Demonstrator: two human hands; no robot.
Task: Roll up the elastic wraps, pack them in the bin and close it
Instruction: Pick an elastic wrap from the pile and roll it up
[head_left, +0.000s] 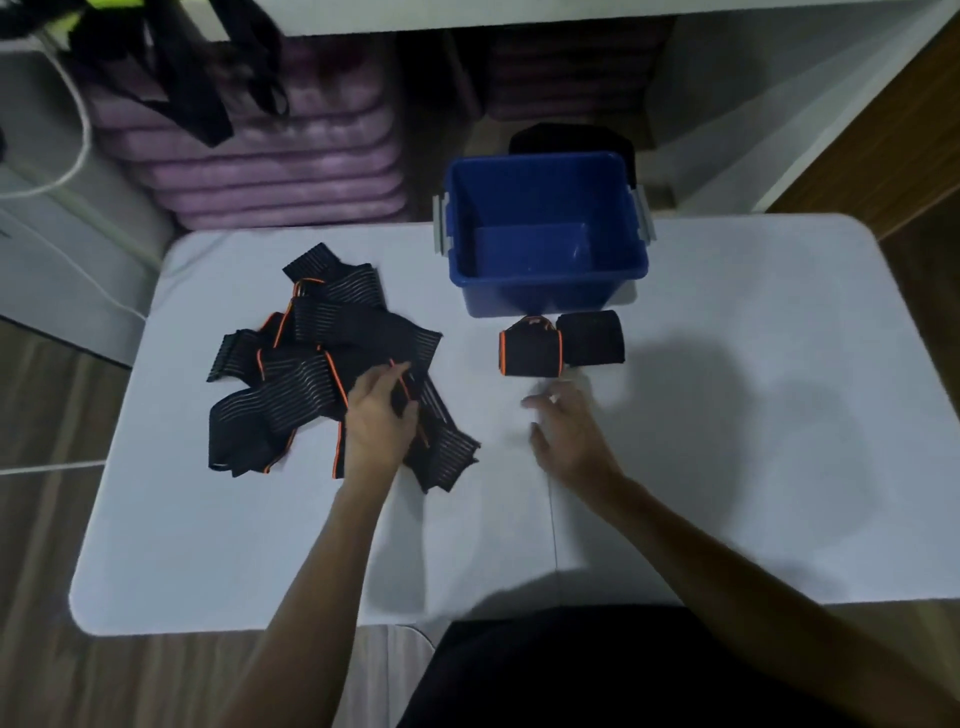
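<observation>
Two rolled wraps (561, 345) sat side by side on the white worktop (727, 415), touching the front of one open blue bin (545, 234). One tangled pile of unrolled wraps (317, 358) lay to the left. The left hand (379, 421) pinched a strap from that pile between curled fingers (402, 402). The right hand (569, 436) hovered just below the rolls, blurred, fingers spread and holding nothing.

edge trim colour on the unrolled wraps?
Orange piping along the edges of the black unrolled wraps, clearest in the head view, the only one.
</observation>
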